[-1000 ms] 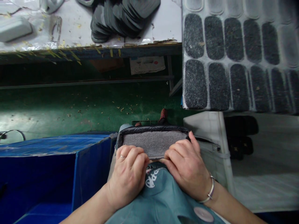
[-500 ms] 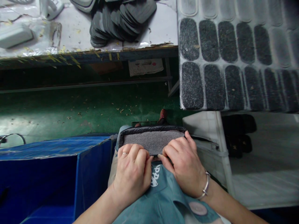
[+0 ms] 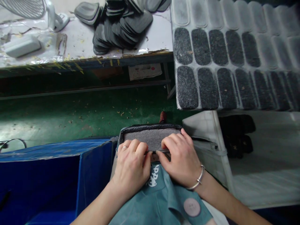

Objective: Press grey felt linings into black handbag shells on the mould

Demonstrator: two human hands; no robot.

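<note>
In my lap is a grey, felt-like pad (image 3: 147,139) with a shiny black wrapped border (image 3: 150,127). I cannot tell what article it is. My left hand (image 3: 133,164) is closed on its near-left edge, the thumb pointing towards the middle. My right hand (image 3: 179,156) grips the near-right edge, with its fingers curled over the pad and one finger reaching the right end. Both thumbs almost meet at the near edge, where a narrow strip shows beneath. The fingertips are partly hidden. A teal apron (image 3: 150,200) with white lettering lies under my wrists.
Ahead, a worktable (image 3: 161,40) bears dark oval pads (image 3: 117,34) in piles and a white fan (image 3: 50,15). Rows of dark ovals cover a board (image 3: 181,103) at right. A blue bin (image 3: 93,175) stands left, a white bin (image 3: 253,187) right, holding black pieces (image 3: 236,134).
Both hands still grip the pad's near edge. The right hand and pad have shifted slightly left and up in view. The camera has tilted a little, showing more of the worktable.
</note>
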